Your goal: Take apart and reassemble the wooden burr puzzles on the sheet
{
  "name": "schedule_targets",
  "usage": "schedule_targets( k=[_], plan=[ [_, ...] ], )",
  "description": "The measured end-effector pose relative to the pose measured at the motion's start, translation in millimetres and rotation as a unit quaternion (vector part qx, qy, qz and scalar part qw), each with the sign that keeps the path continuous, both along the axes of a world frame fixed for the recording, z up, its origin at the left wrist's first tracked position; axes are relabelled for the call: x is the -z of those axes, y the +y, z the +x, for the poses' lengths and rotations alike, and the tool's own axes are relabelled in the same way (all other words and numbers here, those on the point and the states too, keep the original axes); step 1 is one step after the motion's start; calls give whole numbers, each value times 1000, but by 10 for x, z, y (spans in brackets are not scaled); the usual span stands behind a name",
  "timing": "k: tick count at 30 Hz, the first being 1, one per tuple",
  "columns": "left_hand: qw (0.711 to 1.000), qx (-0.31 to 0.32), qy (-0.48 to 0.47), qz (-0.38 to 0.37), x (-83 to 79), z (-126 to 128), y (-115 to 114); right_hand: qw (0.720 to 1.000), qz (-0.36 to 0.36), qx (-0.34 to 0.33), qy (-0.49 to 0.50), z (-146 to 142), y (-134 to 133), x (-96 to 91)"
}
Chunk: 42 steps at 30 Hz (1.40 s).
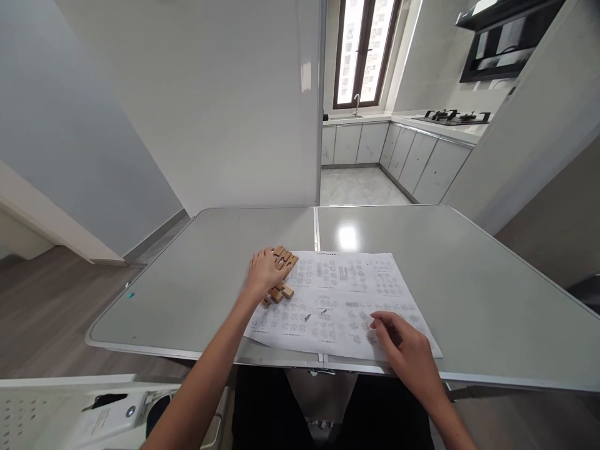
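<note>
My left hand (265, 272) is closed over a cluster of notched wooden puzzle blocks (283, 257) at the upper left of a printed sheet. Its fingers curl around their left side, so some of the blocks are hidden. Just below the hand, more wooden blocks (281, 292) lie close together on the paper. The white instruction sheet (337, 340) is covered in small diagrams and lines of print. Over its lower right part rests my right hand (405, 344), loosely bent, with a gap between thumb and fingers and nothing seen in it.
The pale folding table (469, 281) has a metal seam down its middle. A small teal piece (130, 295) lies near its left edge. At the lower left, a cream-coloured cart (37, 406) holds a white device (115, 415). A kitchen counter (398, 117) stands beyond the table.
</note>
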<state>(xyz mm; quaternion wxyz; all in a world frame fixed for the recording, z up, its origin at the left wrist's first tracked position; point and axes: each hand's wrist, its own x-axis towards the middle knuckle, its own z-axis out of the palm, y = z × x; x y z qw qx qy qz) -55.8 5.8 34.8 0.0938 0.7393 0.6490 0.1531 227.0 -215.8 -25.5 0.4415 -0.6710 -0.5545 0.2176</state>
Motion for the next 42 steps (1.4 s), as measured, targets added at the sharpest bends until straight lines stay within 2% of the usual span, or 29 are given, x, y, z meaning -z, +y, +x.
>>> schedule_targets(
  k=[5,10,17,25,30,35,38,42],
  plan=[
    [998,-7,42,-43,-55,68,74,1000,-7,-7,10,8,-1,-2],
    [997,1,54,-52,-86,91,60,1000,-4,-12,12,3,4,-8],
    [996,64,44,-54,-95,269,-61,1000,-5,-13,11,0,-1,-16],
    [990,128,30,-46,-116,623,-374,1000,-1,-7,8,6,19,-31],
    [983,178,3,-33,-73,710,-718,1000,4,-9,4,5,22,-50],
    [972,224,-63,-35,20,729,-991,1000,7,-20,-18,4,32,-49],
    [968,226,-102,-33,87,730,-1050,997,20,-51,-48,-5,70,-54],
    [973,197,-114,-26,146,742,-1026,987,58,-116,-91,-54,181,-111]
  ],
)
